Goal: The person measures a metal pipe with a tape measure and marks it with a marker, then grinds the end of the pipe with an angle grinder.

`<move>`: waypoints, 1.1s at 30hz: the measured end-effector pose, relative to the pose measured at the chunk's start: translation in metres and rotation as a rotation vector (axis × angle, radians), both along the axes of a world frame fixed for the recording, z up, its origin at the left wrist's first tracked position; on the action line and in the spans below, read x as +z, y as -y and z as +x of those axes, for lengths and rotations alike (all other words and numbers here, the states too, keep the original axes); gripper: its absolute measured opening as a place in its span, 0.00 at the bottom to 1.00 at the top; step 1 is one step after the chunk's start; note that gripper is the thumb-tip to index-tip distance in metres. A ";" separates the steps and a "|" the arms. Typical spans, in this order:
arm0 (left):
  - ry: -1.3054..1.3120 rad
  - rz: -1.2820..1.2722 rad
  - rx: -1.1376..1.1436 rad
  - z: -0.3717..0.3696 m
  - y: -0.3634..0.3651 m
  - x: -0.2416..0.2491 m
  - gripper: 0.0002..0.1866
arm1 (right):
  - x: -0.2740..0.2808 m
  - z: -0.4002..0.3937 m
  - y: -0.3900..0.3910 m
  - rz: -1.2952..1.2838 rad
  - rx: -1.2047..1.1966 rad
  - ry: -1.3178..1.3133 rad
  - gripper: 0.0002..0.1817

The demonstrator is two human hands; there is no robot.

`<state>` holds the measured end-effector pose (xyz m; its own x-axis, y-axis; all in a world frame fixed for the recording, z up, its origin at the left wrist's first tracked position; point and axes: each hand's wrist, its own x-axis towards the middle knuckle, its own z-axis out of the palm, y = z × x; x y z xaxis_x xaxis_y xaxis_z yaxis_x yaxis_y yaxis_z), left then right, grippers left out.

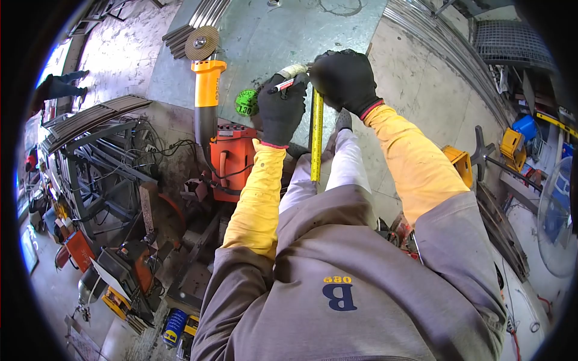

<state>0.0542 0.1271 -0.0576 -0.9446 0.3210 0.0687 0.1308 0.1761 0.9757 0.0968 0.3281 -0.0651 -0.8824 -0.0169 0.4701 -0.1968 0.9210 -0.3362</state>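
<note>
My left hand [281, 114], in a black glove, has its fingers closed round a white and red marker [282, 86]. Close to its right, my right hand [345, 81], also black-gloved, is closed at the top end of a yellow tape measure blade [316, 138]. The blade hangs down toward my legs beside a dark, narrow strip. What lies inside the right fist is mostly hidden. A green round sticker [246, 103] marked 130 is just left of my left hand, on a grey metal sheet [265, 36].
An orange angle grinder [209, 84] with a disc stands to the left, above a red machine [232, 157]. Metal tubes [195, 27] lie at the top. Steel frames [99, 174] and tools fill the left side. A fan [557, 216] is at the far right. A person's legs [67, 85] show at far left.
</note>
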 end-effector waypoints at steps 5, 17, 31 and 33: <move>-0.076 -0.028 -0.026 0.000 0.000 -0.003 0.10 | -0.001 -0.002 -0.001 0.003 0.005 -0.027 0.20; 0.028 0.100 -0.062 -0.007 0.005 -0.003 0.10 | 0.003 -0.001 0.000 0.003 0.018 -0.060 0.19; 0.401 -0.206 -0.217 -0.100 -0.015 0.029 0.22 | 0.010 -0.001 0.004 -0.034 0.029 -0.105 0.14; 0.423 -0.248 -0.242 -0.105 -0.020 0.027 0.22 | 0.010 -0.003 0.004 -0.045 0.037 -0.129 0.14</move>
